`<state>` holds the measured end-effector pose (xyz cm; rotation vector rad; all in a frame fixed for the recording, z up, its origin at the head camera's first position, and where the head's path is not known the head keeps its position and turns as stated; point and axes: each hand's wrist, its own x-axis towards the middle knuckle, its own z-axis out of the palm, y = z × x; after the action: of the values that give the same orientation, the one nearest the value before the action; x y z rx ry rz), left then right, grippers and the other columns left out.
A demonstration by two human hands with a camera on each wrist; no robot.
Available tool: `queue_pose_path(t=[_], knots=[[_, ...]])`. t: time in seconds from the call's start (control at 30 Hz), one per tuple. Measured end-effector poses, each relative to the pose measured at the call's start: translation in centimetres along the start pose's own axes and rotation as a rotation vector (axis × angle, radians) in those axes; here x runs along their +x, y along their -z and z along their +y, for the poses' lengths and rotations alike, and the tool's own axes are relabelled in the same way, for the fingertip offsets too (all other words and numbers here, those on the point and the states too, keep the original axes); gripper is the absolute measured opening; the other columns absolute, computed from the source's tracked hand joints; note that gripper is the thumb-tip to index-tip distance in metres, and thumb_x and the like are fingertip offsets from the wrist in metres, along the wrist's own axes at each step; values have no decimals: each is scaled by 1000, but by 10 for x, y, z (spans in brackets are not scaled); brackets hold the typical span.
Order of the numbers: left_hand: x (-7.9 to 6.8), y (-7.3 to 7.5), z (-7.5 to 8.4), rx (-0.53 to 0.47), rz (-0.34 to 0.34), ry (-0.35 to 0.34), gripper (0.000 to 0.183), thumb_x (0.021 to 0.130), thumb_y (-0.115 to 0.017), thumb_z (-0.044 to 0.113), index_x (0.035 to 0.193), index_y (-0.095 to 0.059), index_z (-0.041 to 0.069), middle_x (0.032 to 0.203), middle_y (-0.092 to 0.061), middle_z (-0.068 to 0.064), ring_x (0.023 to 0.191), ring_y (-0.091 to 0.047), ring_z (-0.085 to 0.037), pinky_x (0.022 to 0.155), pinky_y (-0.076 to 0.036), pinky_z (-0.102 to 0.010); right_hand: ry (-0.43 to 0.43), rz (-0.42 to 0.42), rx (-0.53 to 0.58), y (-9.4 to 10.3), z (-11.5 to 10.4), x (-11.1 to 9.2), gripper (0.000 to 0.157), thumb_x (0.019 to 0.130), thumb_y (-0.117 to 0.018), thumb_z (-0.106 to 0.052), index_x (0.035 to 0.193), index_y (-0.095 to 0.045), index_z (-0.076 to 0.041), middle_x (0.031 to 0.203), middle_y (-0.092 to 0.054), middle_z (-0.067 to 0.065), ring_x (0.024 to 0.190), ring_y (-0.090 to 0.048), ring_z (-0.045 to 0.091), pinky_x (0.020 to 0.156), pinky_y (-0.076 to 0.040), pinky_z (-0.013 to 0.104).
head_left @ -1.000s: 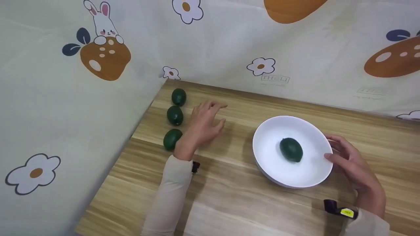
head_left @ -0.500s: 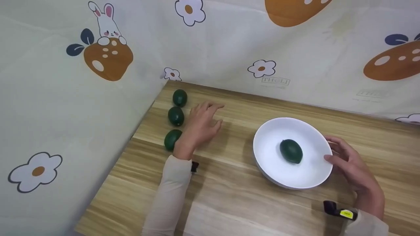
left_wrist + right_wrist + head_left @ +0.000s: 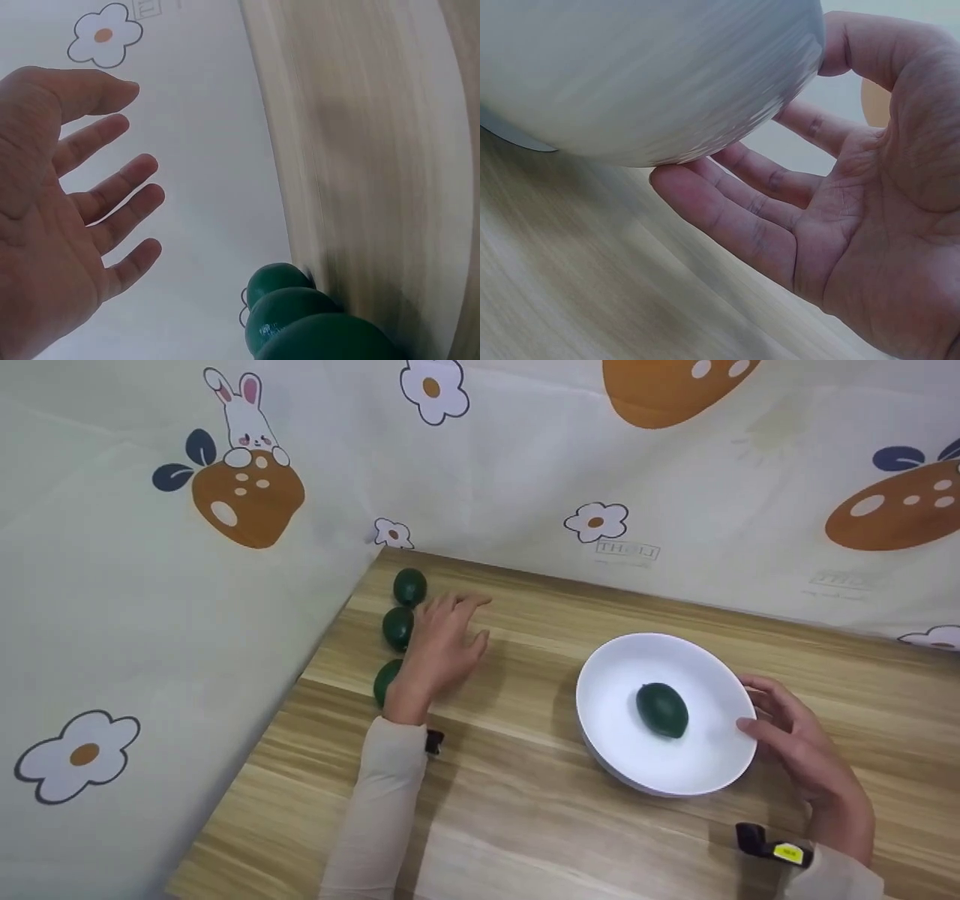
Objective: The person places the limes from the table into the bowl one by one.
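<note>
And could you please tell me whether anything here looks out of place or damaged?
Nothing looks spilled or damaged: three green fruits line up beside the left hand, and a fourth fruit lies in the white bowl the right hand holds. The faint wall lettering seems mirror-reversed, which looks odd.

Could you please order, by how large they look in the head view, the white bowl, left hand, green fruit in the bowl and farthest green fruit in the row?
1. White bowl
2. Left hand
3. Green fruit in the bowl
4. Farthest green fruit in the row; real size unsure, since it lies farther away.
</note>
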<state>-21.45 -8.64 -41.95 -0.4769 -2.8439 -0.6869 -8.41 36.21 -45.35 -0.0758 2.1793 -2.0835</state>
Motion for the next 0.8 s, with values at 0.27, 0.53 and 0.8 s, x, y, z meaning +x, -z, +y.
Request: queue_pose_path(t=[0.27, 0.53, 0.8], knots=[[3, 4, -9, -2, 41, 35, 49, 92, -71, 25, 140, -58, 23, 138, -59, -7, 132, -51, -30, 113, -30, -52, -7, -6, 10, 3, 1, -3, 45, 97, -53, 2, 140, -48, -12, 124, -67, -10, 104, -70, 7, 75, -63, 33], [1, 10, -24, -15, 88, 124, 50, 91, -71, 21, 139, -58, 20, 146, -51, -12, 139, -44, -33, 115, -27, -57, -21, -5, -6, 1, 0, -3, 46, 98, -54, -1, 142, -47, -11, 125, -66, -9, 103, -71, 9, 74, -63, 35], [-3, 14, -35, -59, 91, 148, 51, 91, -68, 19, 140, -57, 18, 147, -48, -17, 140, -42, -35, 114, -26, -58, -27, 6, -52, 0, -2, -1, 45, 97, -56, -3, 141, -48, -11, 124, -65, -9, 104, -69, 7, 77, -61, 31]])
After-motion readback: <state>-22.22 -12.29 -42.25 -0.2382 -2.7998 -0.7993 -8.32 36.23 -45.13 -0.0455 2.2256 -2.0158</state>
